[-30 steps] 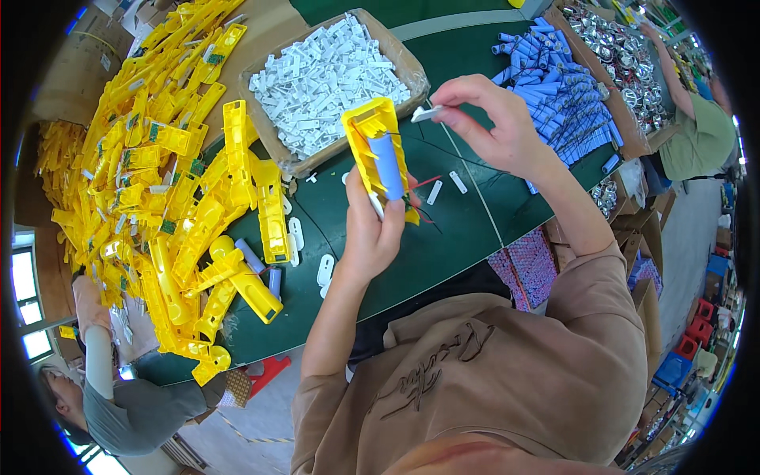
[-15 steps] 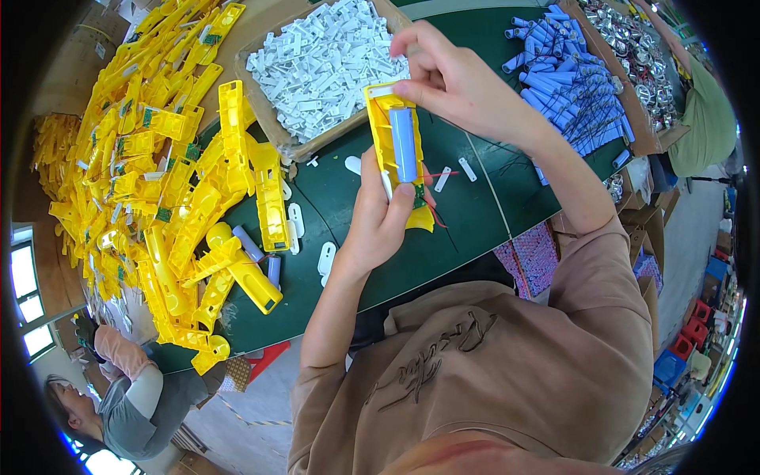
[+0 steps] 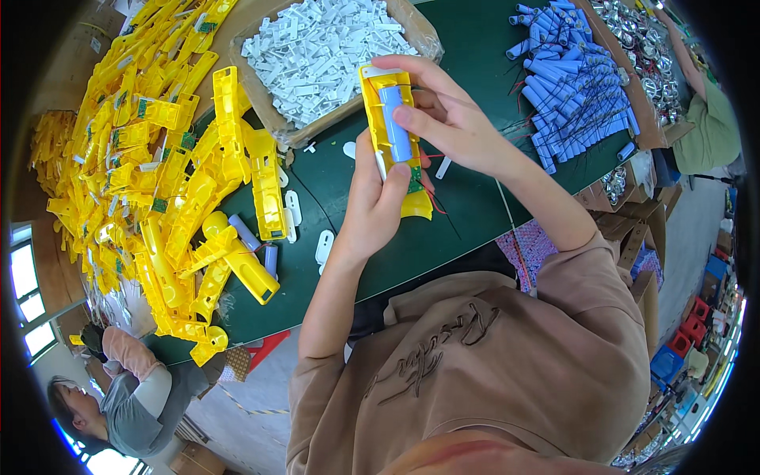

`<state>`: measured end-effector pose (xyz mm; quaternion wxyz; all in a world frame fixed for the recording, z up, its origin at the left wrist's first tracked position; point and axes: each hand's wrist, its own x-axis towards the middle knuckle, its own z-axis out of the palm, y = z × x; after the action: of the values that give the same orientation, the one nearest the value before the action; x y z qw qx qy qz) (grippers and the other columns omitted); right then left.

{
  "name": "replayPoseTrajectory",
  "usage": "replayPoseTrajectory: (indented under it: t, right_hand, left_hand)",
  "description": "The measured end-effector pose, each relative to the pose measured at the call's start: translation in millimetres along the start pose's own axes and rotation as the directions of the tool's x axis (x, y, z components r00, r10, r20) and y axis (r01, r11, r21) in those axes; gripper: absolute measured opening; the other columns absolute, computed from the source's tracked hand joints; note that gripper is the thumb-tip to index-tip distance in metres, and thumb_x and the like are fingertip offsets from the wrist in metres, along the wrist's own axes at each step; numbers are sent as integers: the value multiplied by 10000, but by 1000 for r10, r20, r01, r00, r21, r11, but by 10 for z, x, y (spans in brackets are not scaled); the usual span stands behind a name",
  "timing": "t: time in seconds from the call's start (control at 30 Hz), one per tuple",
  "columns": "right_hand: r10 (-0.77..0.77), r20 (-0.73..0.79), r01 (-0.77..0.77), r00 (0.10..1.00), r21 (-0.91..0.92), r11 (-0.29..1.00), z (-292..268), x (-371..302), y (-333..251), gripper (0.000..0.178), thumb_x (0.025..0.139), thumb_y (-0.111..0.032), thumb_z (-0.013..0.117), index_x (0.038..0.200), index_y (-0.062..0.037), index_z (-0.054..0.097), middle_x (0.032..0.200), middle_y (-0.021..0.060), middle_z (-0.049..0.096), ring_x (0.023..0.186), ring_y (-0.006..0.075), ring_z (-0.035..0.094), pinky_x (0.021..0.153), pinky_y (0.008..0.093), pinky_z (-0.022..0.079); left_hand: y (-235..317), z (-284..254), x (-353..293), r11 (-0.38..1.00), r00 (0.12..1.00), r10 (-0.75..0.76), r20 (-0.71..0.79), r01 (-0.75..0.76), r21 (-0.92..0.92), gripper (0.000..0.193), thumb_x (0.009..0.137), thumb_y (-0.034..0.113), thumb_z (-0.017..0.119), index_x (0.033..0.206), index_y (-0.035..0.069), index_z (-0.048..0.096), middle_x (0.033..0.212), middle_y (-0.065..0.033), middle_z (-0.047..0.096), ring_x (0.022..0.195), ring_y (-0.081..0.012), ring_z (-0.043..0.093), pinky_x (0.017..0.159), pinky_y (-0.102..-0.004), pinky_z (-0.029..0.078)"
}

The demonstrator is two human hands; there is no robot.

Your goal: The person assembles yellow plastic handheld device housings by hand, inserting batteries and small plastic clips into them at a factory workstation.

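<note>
A yellow plastic housing (image 3: 417, 207) is held upright over the green table, its hollow side facing me. Inside lies a blue cylindrical battery (image 3: 393, 119), with a small green circuit board (image 3: 415, 180) and thin red and black wires below it. My left hand (image 3: 374, 198) grips the housing's lower left side, thumb near the battery's lower end. At the upper right, my right hand (image 3: 455, 119) wraps its fingers around the housing's top and edge, its thumb by the battery. A white plastic piece (image 3: 380, 71) sits at the housing's top end.
Yellow housings (image 3: 170, 190) are heaped at left. Behind my hands stands a box (image 3: 297, 136) of small white plastic pieces. Blue wired batteries (image 3: 566, 87) pile up at right, beside a carton of shiny round parts (image 3: 645, 63). Another person (image 3: 131, 404) is at lower left, another (image 3: 704, 127) at far right.
My right hand has gone from pinching near the housing's top to wrapping around its upper right, thumb by the battery. The housing has shifted slightly up and left.
</note>
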<state>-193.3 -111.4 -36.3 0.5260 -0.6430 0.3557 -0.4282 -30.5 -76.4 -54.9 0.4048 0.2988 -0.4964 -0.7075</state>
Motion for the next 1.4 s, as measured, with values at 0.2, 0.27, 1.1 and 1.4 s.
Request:
replayPoseTrajectory:
  t: [0.2, 0.27, 1.1, 1.4]
  right_hand:
    - [-35, -106, 42, 994, 65, 997, 135, 19, 149, 497, 927, -152, 502, 1379, -115, 297, 1117, 74, 506, 906, 108, 505, 777, 242, 439]
    - [-42, -138, 50, 990, 59, 997, 169, 36, 160, 506, 926, -151, 509, 1383, -139, 292, 1013, 77, 538, 789, 95, 506, 668, 231, 457]
    - [49, 207, -33, 977, -80, 996, -452, 488, 149, 329, 914, -191, 531, 1207, -40, 528, 1005, 43, 606, 952, 96, 567, 825, 228, 454]
    - [181, 168, -214, 969, 204, 955, -426, 352, 148, 488, 905, -272, 543, 1328, -68, 409, 1107, 86, 576, 1016, 118, 541, 891, 258, 425]
  left_hand:
    - [-27, 54, 20, 989, 998, 45, -55, -37, 144, 413, 885, 24, 326, 1289, 8, 240, 991, -146, 521, 758, -182, 596, 671, -315, 529]
    - [-15, 29, 29, 990, 998, 36, -57, -27, 140, 414, 885, 28, 329, 1288, 5, 238, 995, -148, 522, 759, -186, 598, 670, -318, 530]
    - [3, -4, 25, 997, 997, -78, -15, 77, -26, 450, 865, 0, 374, 1296, 25, 245, 1004, -147, 519, 785, -199, 580, 702, -333, 503]
    - [27, -56, 64, 970, 993, -106, -44, 94, -223, 371, 872, 30, 373, 1230, 16, 275, 981, -163, 526, 745, -215, 596, 671, -341, 519]
